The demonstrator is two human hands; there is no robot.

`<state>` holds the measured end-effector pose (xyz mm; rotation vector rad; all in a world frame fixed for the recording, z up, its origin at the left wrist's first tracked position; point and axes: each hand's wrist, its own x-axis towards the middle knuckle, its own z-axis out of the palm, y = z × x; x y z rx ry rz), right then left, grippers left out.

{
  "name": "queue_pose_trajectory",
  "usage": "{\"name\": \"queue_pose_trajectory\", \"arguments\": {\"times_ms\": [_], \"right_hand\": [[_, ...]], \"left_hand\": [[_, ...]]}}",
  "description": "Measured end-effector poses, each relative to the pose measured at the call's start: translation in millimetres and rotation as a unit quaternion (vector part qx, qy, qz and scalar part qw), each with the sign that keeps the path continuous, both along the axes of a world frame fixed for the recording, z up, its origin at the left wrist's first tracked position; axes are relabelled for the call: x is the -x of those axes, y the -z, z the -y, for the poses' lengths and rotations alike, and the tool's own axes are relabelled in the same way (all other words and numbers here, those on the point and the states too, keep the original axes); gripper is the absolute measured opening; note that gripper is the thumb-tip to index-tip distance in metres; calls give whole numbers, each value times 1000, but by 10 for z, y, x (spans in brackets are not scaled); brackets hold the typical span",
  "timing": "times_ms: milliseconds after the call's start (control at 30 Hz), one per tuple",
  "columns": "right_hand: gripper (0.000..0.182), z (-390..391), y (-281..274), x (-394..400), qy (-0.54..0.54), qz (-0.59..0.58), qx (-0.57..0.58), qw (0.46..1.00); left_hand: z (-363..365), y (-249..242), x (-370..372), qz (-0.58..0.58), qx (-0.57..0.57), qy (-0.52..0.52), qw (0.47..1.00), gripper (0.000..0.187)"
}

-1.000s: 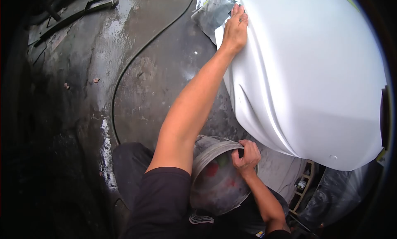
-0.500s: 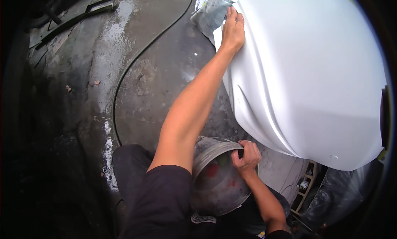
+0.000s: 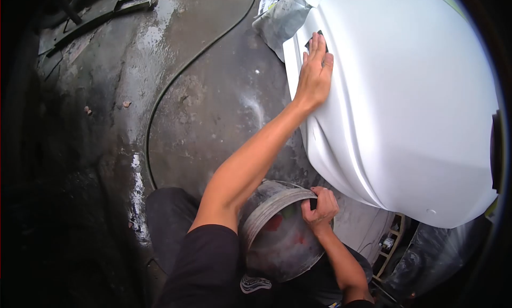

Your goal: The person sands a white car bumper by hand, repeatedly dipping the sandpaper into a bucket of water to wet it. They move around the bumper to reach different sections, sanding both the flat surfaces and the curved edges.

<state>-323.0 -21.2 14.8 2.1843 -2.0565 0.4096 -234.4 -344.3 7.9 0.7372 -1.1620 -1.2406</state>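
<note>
My left hand point(image 3: 314, 79) lies along the left side of a smooth white car panel point(image 3: 405, 95). Its fingers are together, pressing a small dark piece of sandpaper point(image 3: 309, 43) against the surface; most of the piece is hidden under them. Below, a grey, stained bucket point(image 3: 256, 217) is tipped on its side between my legs, its mouth facing me. Red smears show inside it. My right hand point(image 3: 321, 208) is closed round the bucket's rim at the upper right, and a dark patch shows between thumb and fingers, too small to make out.
A dark hose point(image 3: 151, 121) curves over the wet concrete floor point(image 3: 197, 132). Plastic and paper masking point(image 3: 285, 17) hangs at the panel's upper left. Dark metal strips point(image 3: 101, 23) lie at the top left. Clear plastic sheeting point(image 3: 426, 260) and an exposed frame point(image 3: 392, 241) are at the lower right.
My left hand has slid down the panel, toward me, and the dark sandpaper now shows at its fingertips. My right hand stays on the bucket's rim; the view has shifted slightly.
</note>
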Motion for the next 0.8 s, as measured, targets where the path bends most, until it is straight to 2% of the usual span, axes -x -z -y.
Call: {"name": "queue_pose_trajectory", "arguments": {"times_ms": [67, 133, 200, 267, 333, 400, 500, 533, 600, 633, 700, 800], "right_hand": [[28, 20, -12, -3, 3, 3, -16, 1000], [28, 68, -6, 20, -1, 0, -9, 1000], [27, 54, 20, -10, -2, 0, -12, 1000], [27, 43, -16, -16, 5, -1, -19, 1000], [27, 7, -23, -9, 8, 2, -23, 1000], [27, 21, -24, 6, 7, 8, -23, 1000], [28, 31, -4, 48, 3, -4, -22, 1000], [28, 36, -6, 38, -3, -2, -18, 1000], [28, 58, 7, 48, -7, -4, -16, 1000], [29, 53, -4, 59, -3, -9, -20, 1000], [29, 8, 12, 16, 2, -5, -18, 1000], [29, 18, -5, 34, 9, 5, -11, 1000]], "left_hand": [[-467, 103, 40, 5, 25, 11, 1000, 68], [-123, 184, 80, 8, 52, -4, 999, 67], [585, 120, -8, 22, 39, -6, 999, 67], [804, 74, -60, 24, 21, -7, 999, 67], [647, 27, -49, 36, 17, -6, 999, 67], [50, 68, 7, 21, 26, -2, 999, 65], [-31, 106, 25, 35, 46, -20, 998, 64], [177, 113, 14, 34, 44, -18, 998, 64], [810, 44, -78, 98, 42, -36, 994, 62], [827, 65, -66, 96, 38, -33, 994, 62], [838, 12, -130, 166, 64, -58, 982, 61], [278, -17, -79, 225, 88, -75, 968, 59]]}}
